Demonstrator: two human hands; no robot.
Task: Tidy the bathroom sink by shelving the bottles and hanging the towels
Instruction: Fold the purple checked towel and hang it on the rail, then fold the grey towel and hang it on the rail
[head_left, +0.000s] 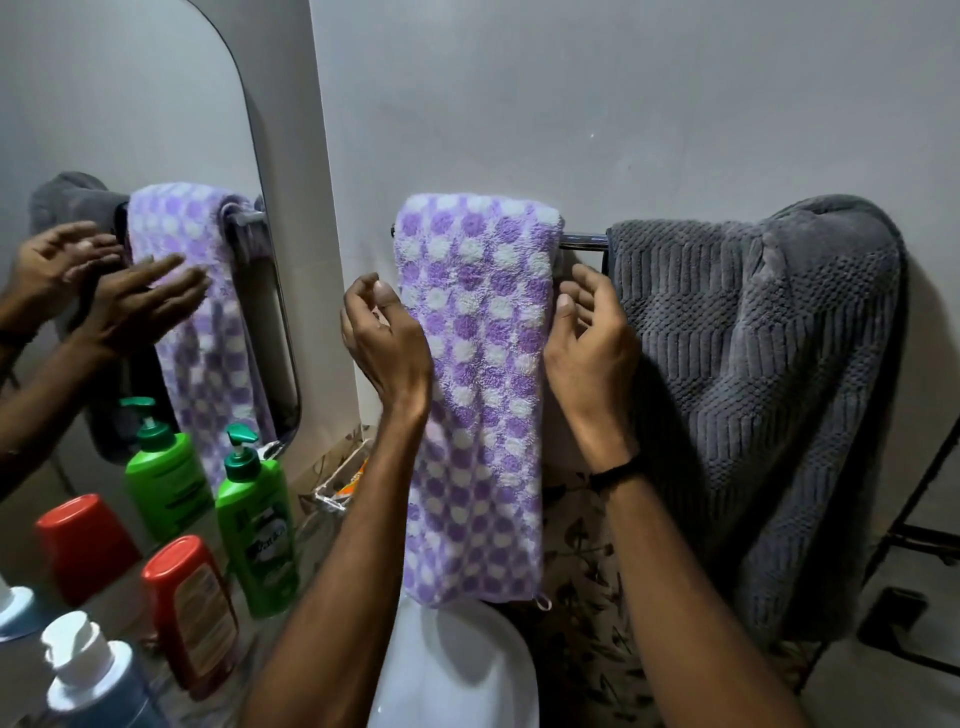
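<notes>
A purple-and-white dotted towel (475, 395) hangs folded over a chrome towel bar (584, 240) on the wall. Beside it on the right, a grey ribbed towel (753, 395) drapes over the same bar. My left hand (384, 338) is at the dotted towel's left edge with its fingers loosely curled, and my right hand (587, 338) is at the right edge in the same way. Neither hand clearly pinches the cloth. A green pump bottle (254, 525), a red bottle (189, 618) and a blue bottle with a white cap (93, 686) stand on the ledge at lower left.
A rounded mirror (130, 130) on the left wall reflects the towels, bottles and both hands. The white sink (457, 670) lies below the dotted towel. A clear holder (337, 488) sits in the corner. A black metal rack (914, 525) stands at the far right.
</notes>
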